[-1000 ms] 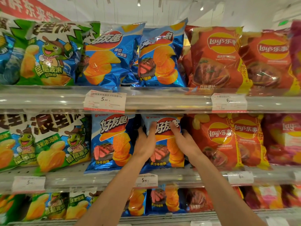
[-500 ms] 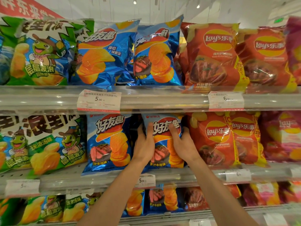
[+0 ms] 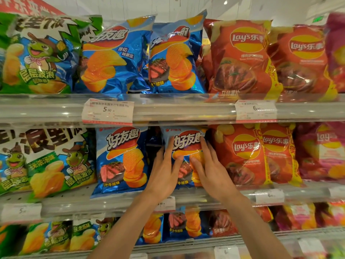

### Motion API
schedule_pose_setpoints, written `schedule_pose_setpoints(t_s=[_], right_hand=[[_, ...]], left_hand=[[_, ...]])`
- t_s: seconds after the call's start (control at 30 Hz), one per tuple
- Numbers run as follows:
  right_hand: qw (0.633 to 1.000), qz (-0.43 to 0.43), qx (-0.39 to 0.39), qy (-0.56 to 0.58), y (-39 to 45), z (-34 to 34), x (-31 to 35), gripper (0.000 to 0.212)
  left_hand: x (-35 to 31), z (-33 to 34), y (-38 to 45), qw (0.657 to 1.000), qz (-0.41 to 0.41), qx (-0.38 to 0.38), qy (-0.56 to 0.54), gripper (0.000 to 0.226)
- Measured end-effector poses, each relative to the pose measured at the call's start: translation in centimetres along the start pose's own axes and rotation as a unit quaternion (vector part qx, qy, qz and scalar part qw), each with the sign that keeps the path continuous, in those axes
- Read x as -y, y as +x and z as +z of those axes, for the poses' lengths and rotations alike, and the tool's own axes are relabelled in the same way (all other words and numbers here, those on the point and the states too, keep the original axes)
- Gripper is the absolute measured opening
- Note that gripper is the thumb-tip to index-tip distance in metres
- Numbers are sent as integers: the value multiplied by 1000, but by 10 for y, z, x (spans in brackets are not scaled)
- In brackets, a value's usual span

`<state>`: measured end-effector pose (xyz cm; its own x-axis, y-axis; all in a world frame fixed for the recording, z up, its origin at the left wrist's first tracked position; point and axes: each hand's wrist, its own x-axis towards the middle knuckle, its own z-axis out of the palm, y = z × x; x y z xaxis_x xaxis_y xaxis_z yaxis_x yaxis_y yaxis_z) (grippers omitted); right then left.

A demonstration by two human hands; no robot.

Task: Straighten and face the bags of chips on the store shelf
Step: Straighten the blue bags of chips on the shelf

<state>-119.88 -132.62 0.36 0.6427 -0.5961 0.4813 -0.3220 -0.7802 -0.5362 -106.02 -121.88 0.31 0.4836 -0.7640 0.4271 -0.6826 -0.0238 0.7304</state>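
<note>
Bright, even store light from ceiling spots (image 3: 225,2); glare streaks on the clear shelf rail (image 3: 186,109) and the foil bags (image 3: 112,58). Wide-angle bend at the edges. Far-right magenta bags (image 3: 334,53) and bottom shelf (image 3: 205,240) blurred, centre fairly sharp.

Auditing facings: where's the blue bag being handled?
Head view centre, middle shelf: blue bag sits between a matching bag, left, and a red Lay's bag, right.

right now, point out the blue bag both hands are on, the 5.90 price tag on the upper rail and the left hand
blue bag (image 3: 187,142), head view, on its logo lettering
5.90 price tag (image 3: 108,111), head view, middle of the label
left hand (image 3: 164,173), head view, back of the hand
</note>
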Motion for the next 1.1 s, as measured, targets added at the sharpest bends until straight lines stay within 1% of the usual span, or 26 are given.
schedule_pose_setpoints(t_s=[0.07,0.17,0.23,0.3,0.37,0.53,0.6,0.7,0.87,0.93,0.97,1.03,1.1], right_hand=[[1000,6,-1,4,-2,-1,0,71],[999,21,-7,45,-8,-3,-1,71],[997,38,-16,67,-14,-7,-2,70],[995,53,-35,75,-22,-10,-2,64],[994,51,-57,78,-33,-11,-1,57],[988,48,-128,75,-59,-9,10,37],[983,49,-161,75,-67,-6,17,30],[973,76,-192,98,-80,0,30,27],[969,124,-177,120,-89,22,67,32],[970,126,-167,123,-83,30,84,27],[972,118,-162,121,-79,35,93,24],[977,101,-144,122,-63,46,111,20],[980,91,-112,139,-41,59,128,25]], left_hand=[[3,-1,-1,1000,4,2,0,64],[3,-6,-9,1000,2,-4,-10,67],[4,-11,-18,999,2,-18,-38,68],[4,-19,-31,996,-9,-37,-81,61],[5,-30,-47,991,-27,-65,-113,49],[17,-65,-85,981,-41,-134,-136,27],[26,-80,-96,975,-49,-149,-155,23],[41,-106,-106,968,-60,-174,-168,20],[76,-147,-111,959,-85,-207,-172,21],[87,-158,-108,960,-83,-223,-147,20],[89,-161,-106,965,-78,-216,-125,20],[92,-162,-100,978,-71,-180,-81,26],[91,-158,-92,988,-66,-133,-36,39]])
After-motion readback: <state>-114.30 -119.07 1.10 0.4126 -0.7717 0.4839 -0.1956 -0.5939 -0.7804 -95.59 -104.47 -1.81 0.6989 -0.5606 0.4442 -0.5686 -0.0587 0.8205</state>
